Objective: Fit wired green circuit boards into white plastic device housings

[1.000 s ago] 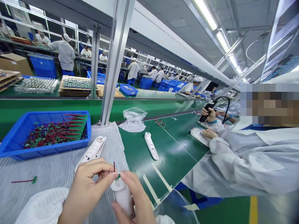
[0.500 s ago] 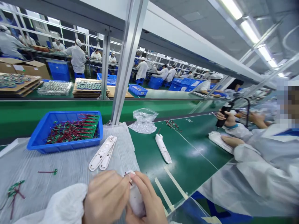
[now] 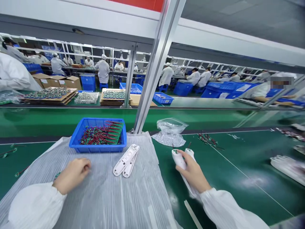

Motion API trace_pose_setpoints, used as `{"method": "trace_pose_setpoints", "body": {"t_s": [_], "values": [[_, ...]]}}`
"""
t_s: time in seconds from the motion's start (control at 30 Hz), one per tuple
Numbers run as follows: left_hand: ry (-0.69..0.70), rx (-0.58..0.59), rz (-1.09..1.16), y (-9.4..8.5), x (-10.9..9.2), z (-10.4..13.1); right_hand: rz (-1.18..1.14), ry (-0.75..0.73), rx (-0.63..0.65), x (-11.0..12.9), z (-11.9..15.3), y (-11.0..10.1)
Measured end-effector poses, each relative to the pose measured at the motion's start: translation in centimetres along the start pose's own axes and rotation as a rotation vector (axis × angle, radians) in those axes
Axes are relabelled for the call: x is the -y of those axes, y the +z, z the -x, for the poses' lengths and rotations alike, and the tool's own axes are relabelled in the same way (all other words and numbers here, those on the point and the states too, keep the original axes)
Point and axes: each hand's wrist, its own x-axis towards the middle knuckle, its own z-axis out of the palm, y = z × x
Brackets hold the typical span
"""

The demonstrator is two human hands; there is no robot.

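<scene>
In the head view, my right hand (image 3: 194, 175) is closed around a white plastic handle-shaped housing (image 3: 179, 159) over the green bench. A thin dark wire stands up from its top end. Against it, partly behind my fingers, is a second white housing (image 3: 190, 153), also with a wire at its top. My left hand (image 3: 73, 174) hovers over the foam sheet with fingers curled in; I see nothing in it. A small green circuit board (image 3: 57, 175) shows beside that wrist. Two white shell halves (image 3: 126, 160) lie overlapping between my hands.
A blue bin (image 3: 97, 148) of wired green boards stands at the back of the foam sheet (image 3: 102, 197). Right of the metal post (image 3: 154, 63) lie a clear plastic bag (image 3: 170, 132) and loose wired boards (image 3: 208, 141). White parts (image 3: 288, 168) rest far right.
My hands have parted: the right moved right with the white housing to beside the other one, the left moved left, empty as far as I see. The view has swung left.
</scene>
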Motion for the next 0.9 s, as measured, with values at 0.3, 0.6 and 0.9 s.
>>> {"method": "trace_pose_setpoints", "body": {"t_s": [0.3, 0.6, 0.9], "values": [[-0.016, 0.02, 0.002, 1.3, 3.6, -0.9, 0.137, -0.041, -0.021, -2.8, -2.0, 0.9], [0.021, 0.039, -0.065, 1.2, 3.6, -1.3, 0.153, -0.295, 0.082, 8.3, -1.2, 0.1], [0.03, 0.044, -0.154, 1.5, 3.7, -1.2, 0.136, -0.369, 0.25, 17.5, -1.3, 4.8]]}}
